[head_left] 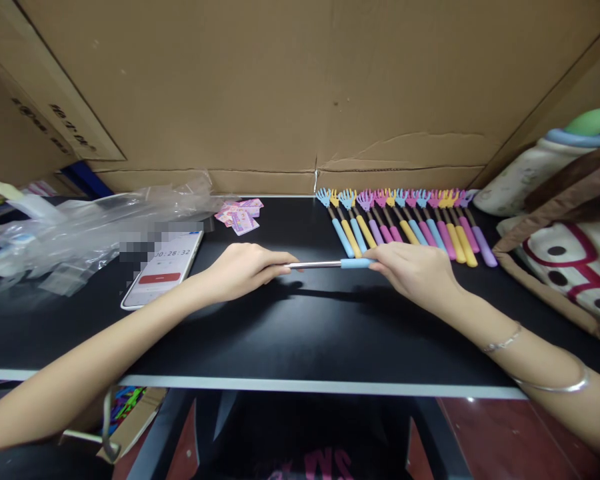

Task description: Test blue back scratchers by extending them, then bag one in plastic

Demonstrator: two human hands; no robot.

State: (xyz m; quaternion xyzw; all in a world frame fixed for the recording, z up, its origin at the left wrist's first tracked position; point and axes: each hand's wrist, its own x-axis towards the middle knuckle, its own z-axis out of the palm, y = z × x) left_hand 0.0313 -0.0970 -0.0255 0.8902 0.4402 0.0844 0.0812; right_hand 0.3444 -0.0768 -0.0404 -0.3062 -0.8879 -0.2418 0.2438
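Note:
A back scratcher (314, 265) with a metal rod and light blue handle is held level above the black table, between my two hands. My left hand (245, 270) pinches its left end, and the fingers hide the claw there. Around the blue handle at the other end, my right hand (413, 270) is closed. Just behind my right hand lies a row of back scratchers (410, 223) in blue, yellow, purple and pink, their claw ends toward the cardboard wall.
A phone (163, 273) with a running timer lies left of my left hand, beside clear plastic bags (105, 217). Small printed cards (241, 215) sit near the cardboard wall (300, 87). On the right stand a bottle (525, 170) and a fabric bag (575, 260). The table's pale front edge (300, 385) runs below.

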